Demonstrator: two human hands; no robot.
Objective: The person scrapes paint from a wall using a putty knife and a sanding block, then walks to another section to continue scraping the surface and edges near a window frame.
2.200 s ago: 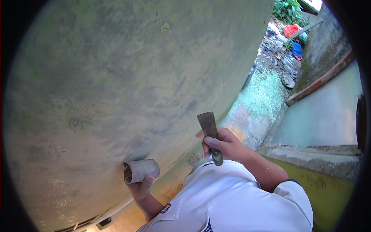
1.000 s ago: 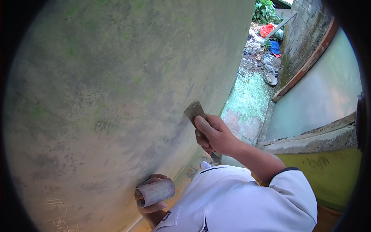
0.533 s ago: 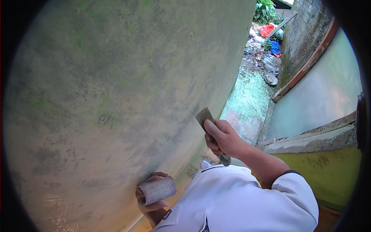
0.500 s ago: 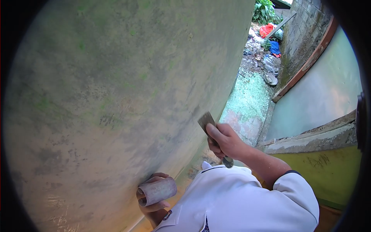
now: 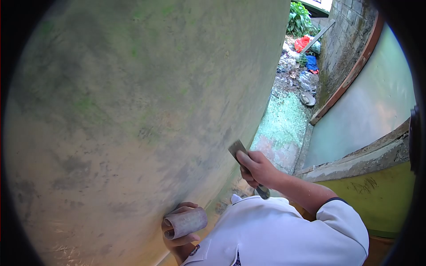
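My right hand (image 5: 257, 168) is closed around a flat scraper (image 5: 237, 147), whose squared greyish end sticks out above the thumb and whose darker end shows below the fist. Low in the view, my left hand (image 5: 179, 239) holds a curled piece of greyish sheet (image 5: 188, 222), with fingers behind and under it. That hand is close to the stained wall (image 5: 133, 133); whether it touches the wall cannot be made out. The wall has grey smudges and green patches.
A narrow ground strip (image 5: 282, 119) runs away beside the wall, with scattered litter (image 5: 306, 66) and a plant (image 5: 299, 20) farther off. On the right are a block wall (image 5: 344, 37), a pale panel (image 5: 364, 106), a rough ledge (image 5: 355, 164) and a yellow-green surface (image 5: 372, 199).
Both hands appear slightly lower in the view, and my left hand a little farther right, as the view shifts. Each still holds the same object.
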